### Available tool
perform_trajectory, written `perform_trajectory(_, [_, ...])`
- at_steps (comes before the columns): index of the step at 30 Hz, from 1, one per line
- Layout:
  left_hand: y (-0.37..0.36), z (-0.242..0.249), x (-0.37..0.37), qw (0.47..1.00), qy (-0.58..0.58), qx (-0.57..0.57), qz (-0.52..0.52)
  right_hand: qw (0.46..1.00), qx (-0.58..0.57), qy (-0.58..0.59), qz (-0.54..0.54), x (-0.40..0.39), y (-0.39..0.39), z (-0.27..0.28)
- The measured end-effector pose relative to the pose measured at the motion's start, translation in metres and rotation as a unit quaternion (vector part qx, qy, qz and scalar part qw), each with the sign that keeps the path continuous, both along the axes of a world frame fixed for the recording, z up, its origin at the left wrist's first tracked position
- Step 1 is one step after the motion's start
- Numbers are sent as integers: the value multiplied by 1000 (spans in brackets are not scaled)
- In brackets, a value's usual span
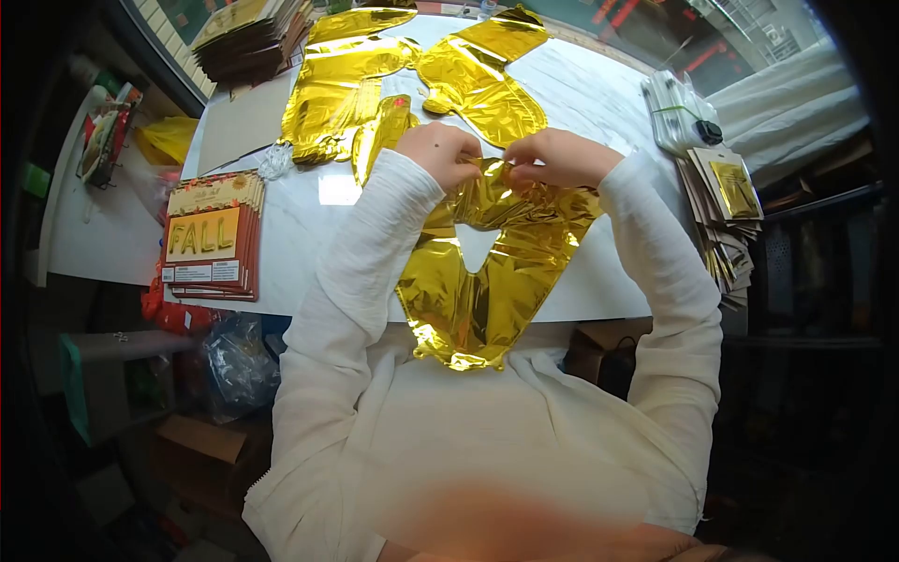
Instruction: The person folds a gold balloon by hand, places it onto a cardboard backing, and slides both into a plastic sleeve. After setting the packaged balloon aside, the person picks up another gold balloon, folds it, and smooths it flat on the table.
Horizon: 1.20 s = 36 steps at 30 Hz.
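A flat gold foil balloon (529,267) with a gap through its middle lies in front of me and hangs over the table's near edge. My left hand (440,153) is closed on its far edge, fingers curled. Just to the right, my right hand (564,157) pinches the same crinkled edge between thumb and fingers. The fingertips of both hands are partly hidden by foil and knuckles. Beyond my hands lie more flat gold foil balloons, one at the left (342,94) and another at the right (487,80).
"FALL" packages (211,234) are stacked on the white table (290,272) at left, near a grey-brown sheet (243,122). A pile of packs (248,42) stands at far left. On the right are cards (726,187) and a clear plastic-wrapped stack (676,117).
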<state>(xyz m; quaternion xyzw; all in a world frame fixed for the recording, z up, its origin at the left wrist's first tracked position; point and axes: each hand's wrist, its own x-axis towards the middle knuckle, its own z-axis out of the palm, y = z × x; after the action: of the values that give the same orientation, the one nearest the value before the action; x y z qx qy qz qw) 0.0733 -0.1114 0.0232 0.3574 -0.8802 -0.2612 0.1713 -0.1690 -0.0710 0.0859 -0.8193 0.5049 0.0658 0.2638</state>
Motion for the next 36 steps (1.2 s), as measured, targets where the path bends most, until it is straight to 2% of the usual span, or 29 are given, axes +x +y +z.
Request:
perform_trajectory(4, [6,4,-1,1000,-24,-11,15,995,-67,71,-8,19,16,24])
perform_trajectory(6, [10,11,-1,1000,9,-11,10,951,-188,238,54,22,23,43])
perform_trajectory(7, [11,13,0,1000,9,-7,7,952,-184,238,52,18,25,40])
perform_trajectory(9, [9,16,2,994,93,-23,-54,968,-186,140,95,5,28,33])
perform_trajectory(11, [9,15,1,984,137,-57,-95,958,-232,113,126,-6,26,9])
perform_trajectory(13, [21,28,2,973,145,-143,-107,983,-83,149,74,-3,27,6])
perform_trajectory(15, [32,37,1,972,140,-162,-100,987,-102,105,68,-13,42,7])
perform_trajectory(18, [43,48,-3,955,132,-253,-79,972,-217,58,71,-27,63,16])
perform_trajectory(19, [46,51,-7,955,133,-254,-80,972,-218,59,70,-29,67,20])
perform_trajectory(21, [52,54,-17,922,159,-352,-39,947,-299,84,80,-33,71,37])
perform_trajectory(22, [57,52,-18,918,171,-357,-27,929,-352,96,64,-42,69,57])
perform_trajectory(25, [58,59,-23,892,205,-403,16,924,-366,105,43,-64,54,94])
perform_trajectory(27, [50,36,-25,889,214,-406,7,915,-371,154,40,-90,31,111])
perform_trajectory(29, [46,26,-27,910,164,-379,15,933,-313,173,-35,-112,3,132])
perform_trajectory(31, [42,11,-28,943,108,-315,-8,940,-326,90,-45,-146,-22,137])
perform_trajectory(32, [41,2,-31,948,92,-304,-4,940,-327,90,-43,-162,-36,137])
perform_trajectory(34, [39,-11,-34,953,74,-293,2,952,-241,145,-118,-190,-62,131])
perform_trajectory(35, [40,-16,-33,958,14,-288,2,952,-243,144,-117,-207,-71,120])
perform_trajectory(36, [40,-19,-33,959,-46,-281,3,926,-267,223,-143,-224,-80,102])
